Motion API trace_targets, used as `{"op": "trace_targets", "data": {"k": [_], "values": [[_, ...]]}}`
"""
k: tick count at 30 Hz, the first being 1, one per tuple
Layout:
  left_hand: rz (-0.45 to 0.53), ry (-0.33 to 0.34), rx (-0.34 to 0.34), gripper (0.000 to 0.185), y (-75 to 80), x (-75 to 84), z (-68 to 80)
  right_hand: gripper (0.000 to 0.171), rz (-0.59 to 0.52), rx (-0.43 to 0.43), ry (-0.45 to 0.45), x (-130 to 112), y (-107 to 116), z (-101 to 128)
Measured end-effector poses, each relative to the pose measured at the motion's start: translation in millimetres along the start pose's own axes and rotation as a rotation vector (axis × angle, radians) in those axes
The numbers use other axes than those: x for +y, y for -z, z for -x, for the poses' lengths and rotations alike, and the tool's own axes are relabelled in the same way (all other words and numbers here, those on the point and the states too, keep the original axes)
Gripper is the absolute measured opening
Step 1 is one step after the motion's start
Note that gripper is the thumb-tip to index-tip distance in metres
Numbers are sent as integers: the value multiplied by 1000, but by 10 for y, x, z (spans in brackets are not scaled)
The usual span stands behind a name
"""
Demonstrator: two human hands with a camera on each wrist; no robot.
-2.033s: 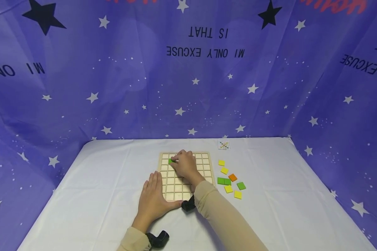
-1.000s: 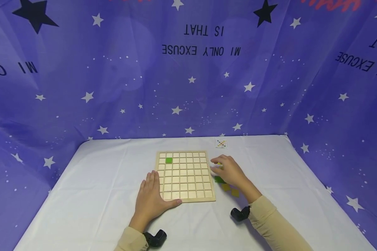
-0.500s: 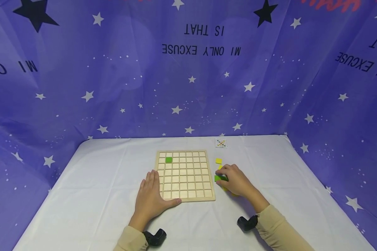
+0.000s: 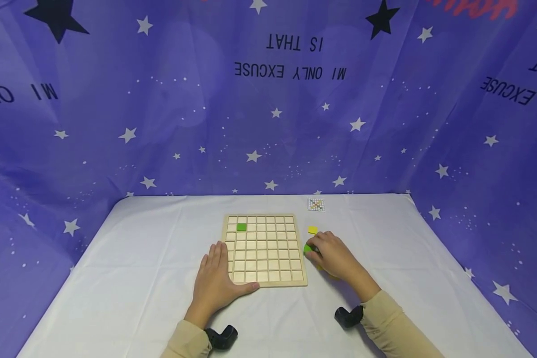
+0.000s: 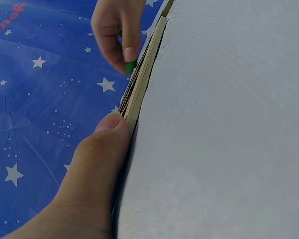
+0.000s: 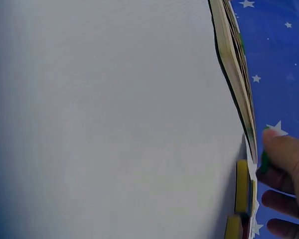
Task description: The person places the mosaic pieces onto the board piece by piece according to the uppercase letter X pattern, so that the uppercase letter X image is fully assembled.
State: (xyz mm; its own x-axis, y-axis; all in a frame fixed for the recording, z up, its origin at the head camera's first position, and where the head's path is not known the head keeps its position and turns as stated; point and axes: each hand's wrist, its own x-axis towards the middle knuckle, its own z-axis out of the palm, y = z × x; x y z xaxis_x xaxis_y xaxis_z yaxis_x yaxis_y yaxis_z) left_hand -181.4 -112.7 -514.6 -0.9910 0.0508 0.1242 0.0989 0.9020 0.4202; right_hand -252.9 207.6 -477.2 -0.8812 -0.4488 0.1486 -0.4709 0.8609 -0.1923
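A green square tile [image 4: 307, 248] is pinched between thumb and fingers of my right hand [image 4: 333, 254], just off the board's right edge. The right wrist view shows that green tile [image 6: 265, 162] in the pinch too. My left hand [image 4: 217, 281] lies with straight fingers along the left side of the wooden grid board [image 4: 261, 252], its thumb on the front edge. One green tile [image 4: 241, 227] sits in the board's second row, second column. Several other tiles lie under or behind my right hand, mostly hidden.
A yellow tile [image 4: 312, 229] lies beyond my right hand. Further back is a small pattern card [image 4: 315, 204] on the white cloth [image 4: 130, 248]. In the right wrist view, yellow tiles [image 6: 241, 186] lie near the board's edge. A starry blue curtain [image 4: 206, 124] hangs behind the table.
After leaving the green tile on the board, my right hand moved right to the loose tiles and picked up another green one, now lifted slightly. The left hand stayed at the board.
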Motion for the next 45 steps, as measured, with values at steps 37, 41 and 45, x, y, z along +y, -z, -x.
{"op": "trace_targets", "data": {"k": [37, 41, 45], "values": [[-13, -7, 9, 150, -37, -26, -2, 23, -36, 149, 183, -1016, -483, -952], [-14, -10, 14, 150, -33, -26, -4, 25, -86, 124, 145, -1008, -489, -977], [-13, -10, 15, 149, -30, -26, -10, 26, -170, 90, 85, -998, -486, -1005]]}}
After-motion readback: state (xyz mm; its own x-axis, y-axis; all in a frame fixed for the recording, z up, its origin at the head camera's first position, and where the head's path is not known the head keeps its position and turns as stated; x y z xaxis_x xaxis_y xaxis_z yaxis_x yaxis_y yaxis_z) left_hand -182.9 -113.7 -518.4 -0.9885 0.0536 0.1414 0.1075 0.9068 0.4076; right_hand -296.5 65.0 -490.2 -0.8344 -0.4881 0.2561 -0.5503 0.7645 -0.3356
